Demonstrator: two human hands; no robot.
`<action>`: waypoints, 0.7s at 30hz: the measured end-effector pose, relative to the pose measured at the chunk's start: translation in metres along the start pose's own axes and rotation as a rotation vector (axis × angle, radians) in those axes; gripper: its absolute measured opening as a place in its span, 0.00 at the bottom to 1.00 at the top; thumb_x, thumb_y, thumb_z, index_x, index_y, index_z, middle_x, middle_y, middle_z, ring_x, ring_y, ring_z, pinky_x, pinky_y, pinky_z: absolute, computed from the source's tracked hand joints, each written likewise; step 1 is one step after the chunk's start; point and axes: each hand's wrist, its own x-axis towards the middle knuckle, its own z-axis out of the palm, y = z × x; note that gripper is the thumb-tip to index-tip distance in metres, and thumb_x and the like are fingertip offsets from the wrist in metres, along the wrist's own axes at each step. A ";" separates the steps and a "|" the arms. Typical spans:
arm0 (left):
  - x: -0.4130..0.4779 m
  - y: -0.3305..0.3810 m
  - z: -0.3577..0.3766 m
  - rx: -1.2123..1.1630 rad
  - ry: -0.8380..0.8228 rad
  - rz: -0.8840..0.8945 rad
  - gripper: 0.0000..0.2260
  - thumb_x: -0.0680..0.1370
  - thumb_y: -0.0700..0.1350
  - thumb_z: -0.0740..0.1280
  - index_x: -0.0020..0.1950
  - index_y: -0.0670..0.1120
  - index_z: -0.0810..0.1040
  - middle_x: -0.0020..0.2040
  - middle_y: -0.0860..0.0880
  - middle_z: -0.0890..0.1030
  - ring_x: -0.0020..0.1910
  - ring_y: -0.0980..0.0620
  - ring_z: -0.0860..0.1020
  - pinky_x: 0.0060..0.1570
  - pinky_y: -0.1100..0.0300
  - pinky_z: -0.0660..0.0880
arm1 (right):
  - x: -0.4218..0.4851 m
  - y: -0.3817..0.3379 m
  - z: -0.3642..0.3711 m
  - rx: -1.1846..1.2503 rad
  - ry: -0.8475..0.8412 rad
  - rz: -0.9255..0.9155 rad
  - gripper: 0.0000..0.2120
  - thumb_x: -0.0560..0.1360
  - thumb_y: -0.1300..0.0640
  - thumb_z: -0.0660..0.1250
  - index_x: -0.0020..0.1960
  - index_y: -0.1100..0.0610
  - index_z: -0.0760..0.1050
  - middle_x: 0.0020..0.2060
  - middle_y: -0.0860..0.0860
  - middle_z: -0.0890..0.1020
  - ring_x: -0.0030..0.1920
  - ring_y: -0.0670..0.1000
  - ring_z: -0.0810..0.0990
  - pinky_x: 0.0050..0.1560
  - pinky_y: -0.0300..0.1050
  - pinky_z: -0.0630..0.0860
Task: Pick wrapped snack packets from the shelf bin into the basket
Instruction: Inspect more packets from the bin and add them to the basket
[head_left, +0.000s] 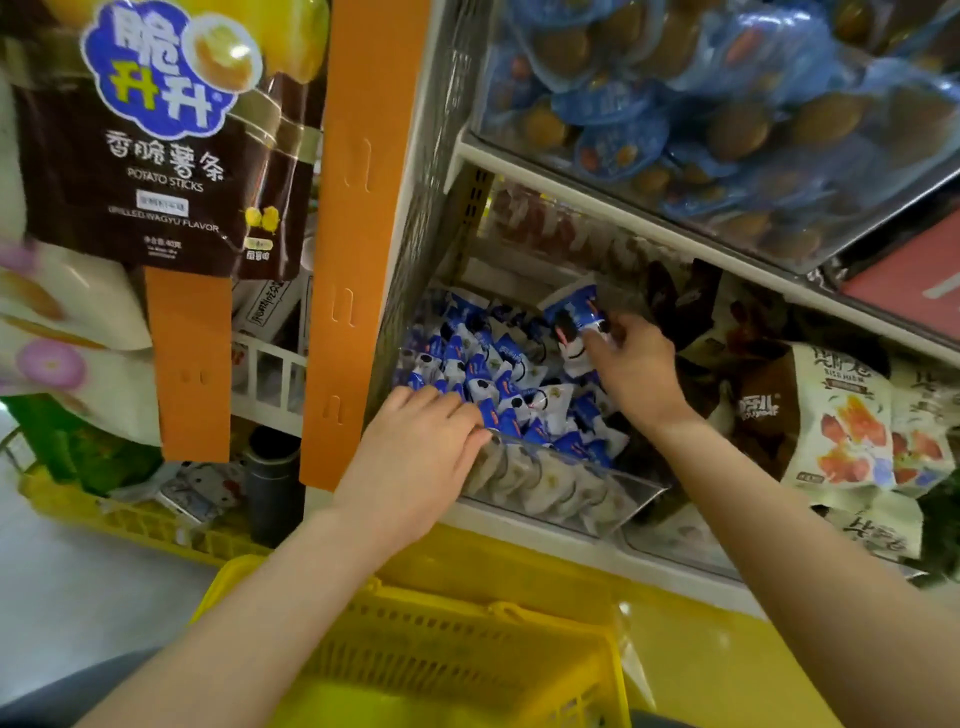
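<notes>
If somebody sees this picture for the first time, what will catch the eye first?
The eye goes first to the clear shelf bin at the centre, heaped with blue-and-white snack packets. The right hand pinches a lifted packet at the back, while the left hand rests at the bin's front edge. Below is the yellow basket; at the upper left hangs a brown potato sticks bag.

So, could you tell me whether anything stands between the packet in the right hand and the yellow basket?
Partly. The bin's clear front wall lies between them, and the left hand rests over its left end. The right hand holds the packet above the pile; the basket is open-topped.
</notes>
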 end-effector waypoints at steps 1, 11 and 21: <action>0.000 0.000 0.001 0.012 0.015 0.009 0.18 0.80 0.52 0.48 0.58 0.51 0.76 0.54 0.53 0.79 0.54 0.53 0.74 0.60 0.56 0.65 | 0.012 0.003 0.005 -0.102 -0.042 0.029 0.14 0.77 0.56 0.63 0.59 0.62 0.75 0.48 0.55 0.80 0.47 0.53 0.77 0.41 0.35 0.66; 0.001 -0.001 0.006 0.044 0.111 0.046 0.17 0.79 0.50 0.52 0.51 0.48 0.80 0.45 0.50 0.82 0.45 0.50 0.78 0.52 0.52 0.73 | 0.055 0.012 0.040 -0.467 -0.396 0.003 0.13 0.77 0.55 0.62 0.60 0.59 0.72 0.56 0.58 0.77 0.49 0.55 0.75 0.44 0.43 0.66; 0.004 -0.002 0.008 0.072 0.145 0.049 0.14 0.78 0.49 0.55 0.48 0.48 0.80 0.42 0.50 0.82 0.42 0.50 0.79 0.49 0.51 0.76 | 0.063 0.023 0.046 -0.397 -0.500 0.140 0.20 0.76 0.54 0.65 0.65 0.59 0.69 0.62 0.57 0.75 0.51 0.51 0.75 0.43 0.37 0.68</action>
